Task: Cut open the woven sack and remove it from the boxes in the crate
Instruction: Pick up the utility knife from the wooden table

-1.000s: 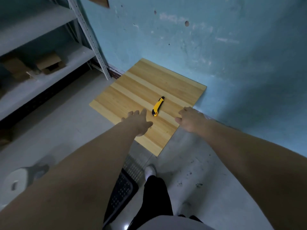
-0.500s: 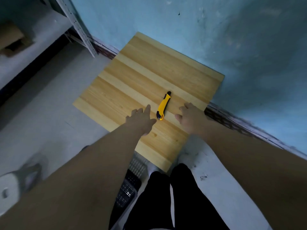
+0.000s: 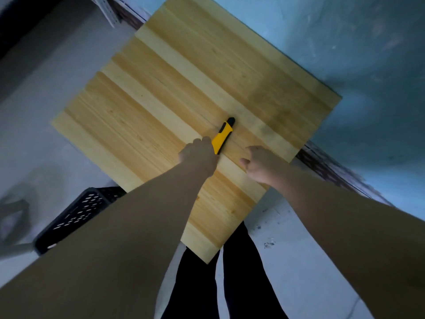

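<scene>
The knife [image 3: 223, 134], yellow with black trim, lies flat on the wooden table [image 3: 161, 100]. Its black tip points away from the person and its near end is under the left grip [image 3: 199, 155]. That grip has its fingers curled down and closed on the near end of the knife. The knuckles sit just left of the yellow handle, and the rest of the handle sticks out beyond them. How far the fingers wrap underneath is hidden by the back of the hand.

The right grip [image 3: 259, 164] is just right of the knife, apart from it and level with its near end. Its fingers are loosely curled, the thumb points toward the knife, and it holds nothing. It is low over the table, but whether it touches the wood cannot be told.

The black crate [image 3: 76, 212] with slotted sides stands on the floor [image 3: 46, 88], well to the left of the knife and nearer the person. The left forearm covers most of it, so its contents cannot be seen. Beyond the knife, past the far edge of the table, is a blue wall [image 3: 356, 54].
</scene>
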